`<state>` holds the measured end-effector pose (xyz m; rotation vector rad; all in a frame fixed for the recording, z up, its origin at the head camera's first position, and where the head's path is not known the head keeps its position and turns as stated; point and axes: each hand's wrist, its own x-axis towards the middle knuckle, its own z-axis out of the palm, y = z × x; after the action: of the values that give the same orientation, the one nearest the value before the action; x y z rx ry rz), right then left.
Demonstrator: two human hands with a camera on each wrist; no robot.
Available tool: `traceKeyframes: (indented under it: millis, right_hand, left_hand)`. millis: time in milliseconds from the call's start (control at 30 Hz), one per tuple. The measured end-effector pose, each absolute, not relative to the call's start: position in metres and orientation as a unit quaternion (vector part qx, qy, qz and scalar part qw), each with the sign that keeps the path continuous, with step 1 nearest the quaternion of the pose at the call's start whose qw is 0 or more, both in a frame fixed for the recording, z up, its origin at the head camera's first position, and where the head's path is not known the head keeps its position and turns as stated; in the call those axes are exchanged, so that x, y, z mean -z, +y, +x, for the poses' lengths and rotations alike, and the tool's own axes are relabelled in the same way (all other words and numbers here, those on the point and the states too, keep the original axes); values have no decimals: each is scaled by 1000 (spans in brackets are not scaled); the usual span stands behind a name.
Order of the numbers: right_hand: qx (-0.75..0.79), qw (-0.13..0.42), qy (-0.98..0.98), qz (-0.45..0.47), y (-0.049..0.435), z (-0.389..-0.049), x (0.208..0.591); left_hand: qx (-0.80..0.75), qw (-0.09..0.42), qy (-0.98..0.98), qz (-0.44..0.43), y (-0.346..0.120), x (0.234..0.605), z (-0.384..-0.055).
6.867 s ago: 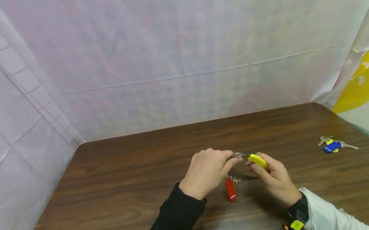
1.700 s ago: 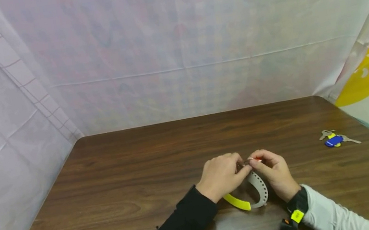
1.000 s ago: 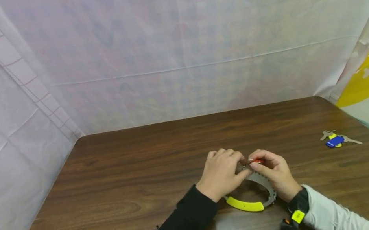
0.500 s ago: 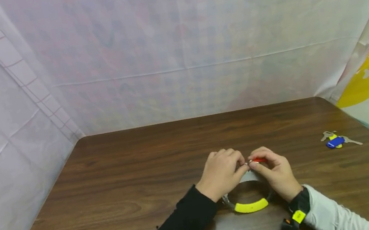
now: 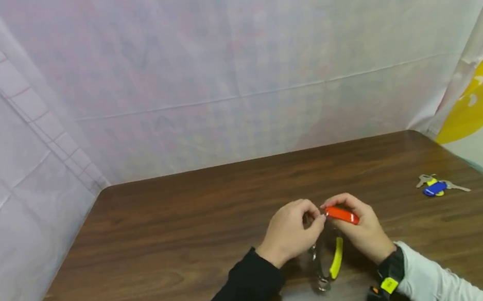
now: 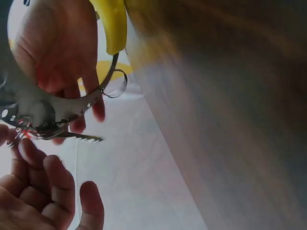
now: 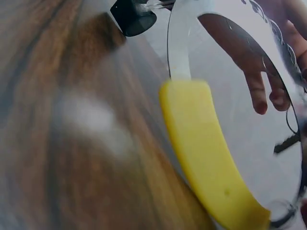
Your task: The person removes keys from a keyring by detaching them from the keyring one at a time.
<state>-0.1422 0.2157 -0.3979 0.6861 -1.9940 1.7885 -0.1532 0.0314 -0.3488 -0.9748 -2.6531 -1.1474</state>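
While both hands (image 5: 291,229) (image 5: 363,228) pinch, the hoop (image 5: 337,258) hangs below.

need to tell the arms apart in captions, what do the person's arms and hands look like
The left hand is bare, with a black sleeve. The right hand is bare too, with a pale grey sleeve, a black wrist strap, a bright yellow patch and a small black box.

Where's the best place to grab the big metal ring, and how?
I'd curl your fingers round its yellow grip, coming from the right. The grip looks thicker than the thin, hole-lined metal ring, sits on its right side in the head view, and is clear of the left hand and right hand.
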Motion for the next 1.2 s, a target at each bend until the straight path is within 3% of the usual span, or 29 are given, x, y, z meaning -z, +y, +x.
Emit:
traceKeyframes:
  millis: [167,267,567,733,900,1100,1200]
  right_hand:
    - [-616,149,-712,303,214,-140,398]
    - [-604,156,-714,316,214,-139,398]
    - [-556,272,-747,244,210,-140,398]
    - [-563,292,-742,217,207,-141,398]
    - [-622,254,-709,214,208,-140,397]
    - [-580,163,-735,312,214,-138,395]
    - [-557,151,-747,328,213,-137,397]
  left_hand:
    - [450,5,-841,-301,31,350,-153]
    - [476,-7,-829,-294,31,350,-152]
    - [472,5,-832,-292,33,351,-151]
    - [439,20,-840,-318,34,351,-149]
    - [441,30,-839,-316,34,351,-149]
    - [456,38,-822,-340,31,352,-148]
    - [447,57,-817,-360,31,352,-148]
